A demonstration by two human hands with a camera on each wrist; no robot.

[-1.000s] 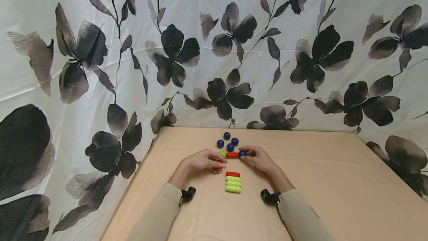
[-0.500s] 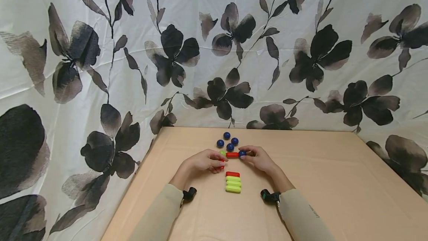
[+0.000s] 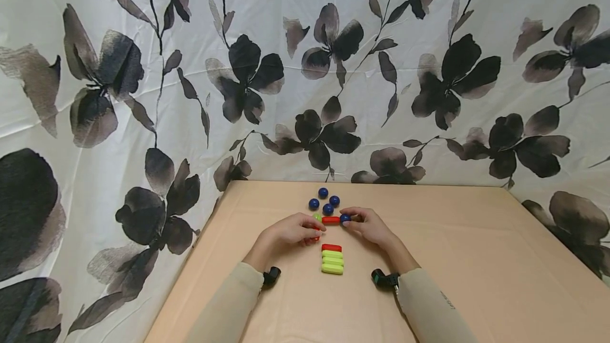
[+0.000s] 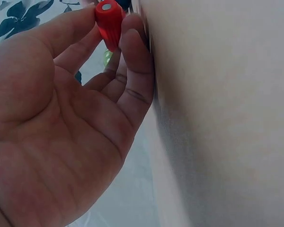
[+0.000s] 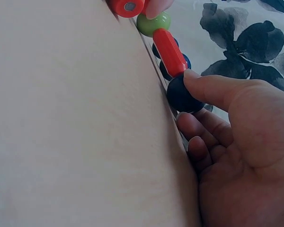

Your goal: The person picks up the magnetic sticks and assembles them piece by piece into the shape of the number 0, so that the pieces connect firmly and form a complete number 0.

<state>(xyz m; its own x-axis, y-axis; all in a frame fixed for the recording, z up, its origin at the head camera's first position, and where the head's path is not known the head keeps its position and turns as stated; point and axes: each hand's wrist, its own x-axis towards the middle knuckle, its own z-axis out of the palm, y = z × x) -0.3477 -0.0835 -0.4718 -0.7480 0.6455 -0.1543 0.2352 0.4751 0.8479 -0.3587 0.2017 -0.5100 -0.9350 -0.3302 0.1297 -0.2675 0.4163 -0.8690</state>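
Note:
My left hand point(image 3: 292, 229) pinches a short red magnetic rod point(image 4: 110, 24) between thumb and fingers; a silvery magnet shows in its end. Just beyond that rod is a green ball point(image 5: 154, 23), partly covered by the left fingers in the head view. A second red rod point(image 3: 331, 220) runs crosswise from the green ball to a dark blue ball point(image 3: 345, 218). That blue ball is pinched between the thumb and fingers of my right hand point(image 3: 368, 225). Whether the left hand's rod touches the green ball is hard to tell.
Several loose blue balls point(image 3: 328, 209) lie beyond the hands. Nearer me, a red rod point(image 3: 331, 247) and several yellow-green rods point(image 3: 332, 261) lie side by side on the tan table point(image 3: 452, 258). A floral curtain point(image 3: 381, 94) hangs behind the table.
The left hand has shifted slightly to the right with its red rod, bringing the rod below the green ball. The right hand and its blue ball have stayed in place.

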